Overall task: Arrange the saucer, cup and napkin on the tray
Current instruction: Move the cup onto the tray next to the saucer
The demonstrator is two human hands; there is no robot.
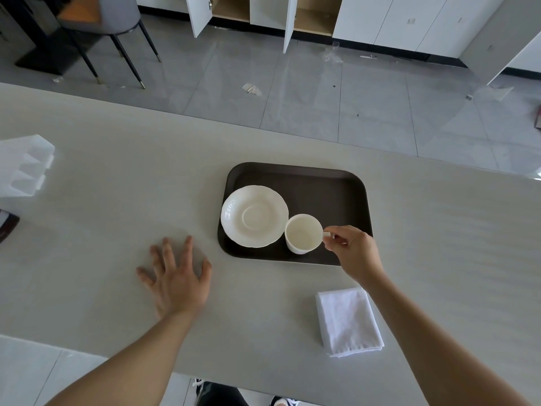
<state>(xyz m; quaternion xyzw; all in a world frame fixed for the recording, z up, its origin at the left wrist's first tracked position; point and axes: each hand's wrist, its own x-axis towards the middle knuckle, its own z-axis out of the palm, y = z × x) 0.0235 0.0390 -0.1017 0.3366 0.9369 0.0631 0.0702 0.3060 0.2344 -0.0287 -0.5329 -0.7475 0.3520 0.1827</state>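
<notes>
A dark brown tray (330, 189) lies on the pale table. On its left part rests a white scalloped saucer (254, 215), empty. Just right of the saucer stands a white cup (303, 233), upright and empty, on the tray's near edge and touching the saucer's rim. My right hand (352, 250) pinches the cup's handle from the right. A folded white napkin (348, 320) lies on the table below the tray, off it. My left hand (175, 276) rests flat on the table left of the tray, fingers spread, holding nothing.
A white plastic holder (23, 167) sits at the table's far left edge, with a dark object (7, 225) just below it. Beyond the table are grey floor tiles, a chair (108, 22) and white cabinets with open doors.
</notes>
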